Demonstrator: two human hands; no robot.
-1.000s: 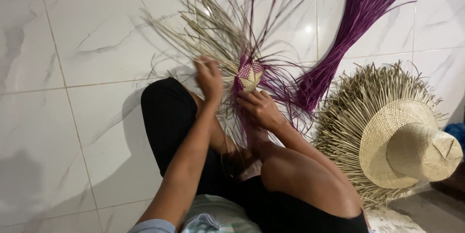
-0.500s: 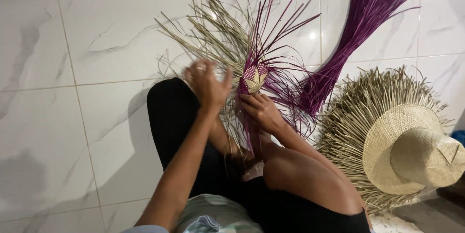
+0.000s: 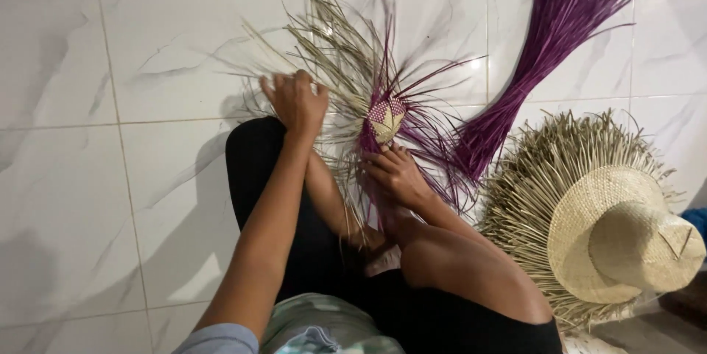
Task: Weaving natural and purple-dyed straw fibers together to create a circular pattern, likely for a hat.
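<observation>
- White marble-look floor tiles (image 3: 147, 199), glossy, carry everything.
- Small woven disc (image 3: 386, 118), purple and tan, sits above the knees, pinned by the right hand (image 3: 398, 174), fingers closed on purple strands.
- Left hand (image 3: 296, 100) grips stiff tan straws (image 3: 324, 45), pulling them aside.
- Purple bundle (image 3: 530, 67) and straw hat (image 3: 626, 232) lie nearby.

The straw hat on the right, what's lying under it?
The straw hat rests on a fan of loose natural straw strands that spread out past its brim onto the white tiled floor. Whatever lies directly beneath the crown and brim is covered.
</observation>
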